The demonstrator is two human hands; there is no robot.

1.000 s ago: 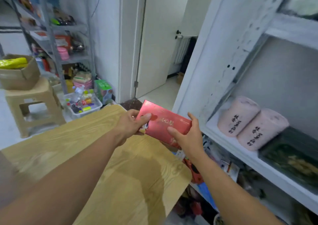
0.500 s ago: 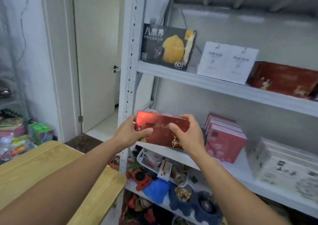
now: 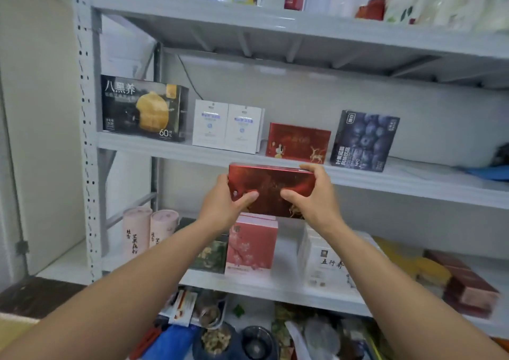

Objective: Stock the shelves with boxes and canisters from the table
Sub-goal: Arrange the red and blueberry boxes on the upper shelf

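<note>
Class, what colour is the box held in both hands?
Glossy red box with faint gold decoration, seen in the head view.

A white metal shelving unit (image 3: 275, 153) is seen filling most of the view, its perforated upright post (image 3: 85, 139) set at the left. The underside of an upper shelf board (image 3: 275, 48) is ribbed with cross braces. Behind the shelves a pale grey wall (image 3: 303, 97) is shown, evenly and softly lit. To the left a cream wall panel (image 3: 35, 139) is seen. A strip of white floor (image 3: 66, 266) is bordered by a dark threshold (image 3: 35, 296) at the lower left.
</note>
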